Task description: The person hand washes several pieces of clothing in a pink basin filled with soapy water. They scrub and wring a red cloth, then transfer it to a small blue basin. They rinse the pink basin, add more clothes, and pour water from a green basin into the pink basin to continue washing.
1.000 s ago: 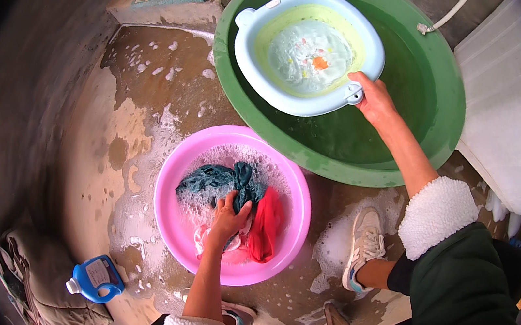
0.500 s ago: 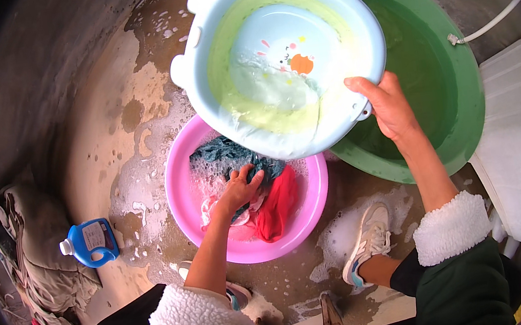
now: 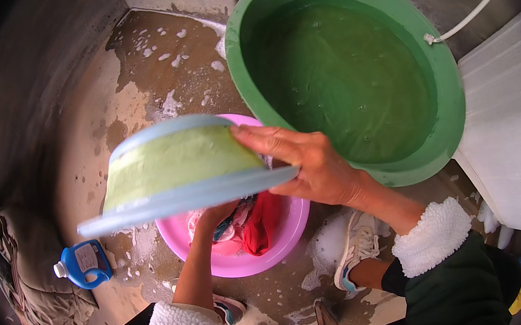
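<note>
My right hand (image 3: 313,165) grips the edge of a foldable washbasin (image 3: 175,164), pale blue with a soft green wall. The washbasin is tipped on its side above a pink basin (image 3: 248,268), with its outer wall and underside turned upward and its inside hidden. In the pink basin lie wet clothes, among them a red garment (image 3: 257,228) and a dark teal one. My left hand (image 3: 216,214) is down at those clothes; the tilted washbasin covers its fingers.
A large green tub (image 3: 453,104) of water stands at the back right, a white hose (image 3: 474,12) by its rim. A blue detergent bottle (image 3: 84,266) and a heap of brown cloth (image 3: 39,277) are at left. Suds wet the floor. A white panel (image 3: 512,123) stands at right.
My right hand has swung the washbasin left and down and tipped it over; the water seen in it is out of sight. The green tub now shows fully. My left hand stays low at the clothes.
</note>
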A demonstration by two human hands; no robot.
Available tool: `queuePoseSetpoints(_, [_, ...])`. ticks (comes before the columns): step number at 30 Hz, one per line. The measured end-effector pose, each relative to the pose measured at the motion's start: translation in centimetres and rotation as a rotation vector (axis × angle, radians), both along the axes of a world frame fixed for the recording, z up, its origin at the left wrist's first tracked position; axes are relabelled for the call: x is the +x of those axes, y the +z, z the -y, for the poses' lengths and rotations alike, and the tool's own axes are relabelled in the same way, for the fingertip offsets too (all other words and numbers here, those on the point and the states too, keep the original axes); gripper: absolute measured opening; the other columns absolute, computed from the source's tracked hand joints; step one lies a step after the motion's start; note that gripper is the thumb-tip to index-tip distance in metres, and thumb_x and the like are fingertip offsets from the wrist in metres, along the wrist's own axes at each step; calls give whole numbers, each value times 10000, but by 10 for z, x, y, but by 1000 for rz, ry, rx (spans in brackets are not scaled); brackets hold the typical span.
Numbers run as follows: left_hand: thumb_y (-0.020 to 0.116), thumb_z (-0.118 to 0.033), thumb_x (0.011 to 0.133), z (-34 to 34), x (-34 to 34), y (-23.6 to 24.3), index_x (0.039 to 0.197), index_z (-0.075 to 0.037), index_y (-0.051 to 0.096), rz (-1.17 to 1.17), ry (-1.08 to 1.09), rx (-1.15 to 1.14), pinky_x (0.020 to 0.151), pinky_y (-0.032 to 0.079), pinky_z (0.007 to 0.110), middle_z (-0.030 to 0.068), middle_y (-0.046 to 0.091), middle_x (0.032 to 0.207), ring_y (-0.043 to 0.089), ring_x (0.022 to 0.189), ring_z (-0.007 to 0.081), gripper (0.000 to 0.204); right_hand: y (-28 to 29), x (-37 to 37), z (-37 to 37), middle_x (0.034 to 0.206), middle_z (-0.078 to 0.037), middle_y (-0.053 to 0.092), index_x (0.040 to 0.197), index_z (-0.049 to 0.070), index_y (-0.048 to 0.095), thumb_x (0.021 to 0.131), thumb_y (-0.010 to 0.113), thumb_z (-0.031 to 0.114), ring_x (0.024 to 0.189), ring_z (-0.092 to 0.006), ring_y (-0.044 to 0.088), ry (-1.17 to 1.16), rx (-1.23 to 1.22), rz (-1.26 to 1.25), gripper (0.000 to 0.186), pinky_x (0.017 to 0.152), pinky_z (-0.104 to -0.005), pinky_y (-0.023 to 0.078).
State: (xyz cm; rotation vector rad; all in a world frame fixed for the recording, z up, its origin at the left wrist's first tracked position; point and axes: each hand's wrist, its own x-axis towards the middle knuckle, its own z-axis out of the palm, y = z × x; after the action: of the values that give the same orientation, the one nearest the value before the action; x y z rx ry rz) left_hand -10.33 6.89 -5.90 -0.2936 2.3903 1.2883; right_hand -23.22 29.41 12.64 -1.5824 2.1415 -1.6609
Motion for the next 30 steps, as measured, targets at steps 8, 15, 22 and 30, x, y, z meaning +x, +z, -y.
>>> queuePoseSetpoints(8, [495,-566,908,0,0,7,1412,-65,376,210,21,-155,1101,294,406,232,364,1438,355,1338,363,721,3,-25,-15,1275,-162,578,1362,115,495,815,698,233,1016,-299,656,-146,-97,-149,596,848,-368,549])
queuePoseSetpoints(15, [539,-623,858,-4,4,-4,1375,-77,408,226,168,-145,1063,331,439,296,411,1311,407,1268,427,764,-60,-140,-97,785,-51,676,894,-82,647,817,699,142,696,-95,590,-809,-413,349,242,645,-278,480])
queuePoseSetpoints(22, [558,-576,871,-5,6,-7,1351,-106,430,192,184,-125,1050,345,444,287,434,1248,436,1228,425,684,-147,-162,-188,982,-112,686,1050,-58,628,782,692,105,896,-165,631,-1202,-305,467,320,816,-316,482])
queuePoseSetpoints(30, [586,-549,866,-8,6,-4,1340,-88,443,167,197,-152,1027,369,436,274,433,1220,470,1177,420,676,-193,-156,-207,968,-140,699,1045,-31,637,762,706,130,888,-214,661,-1345,-161,463,334,805,-346,495])
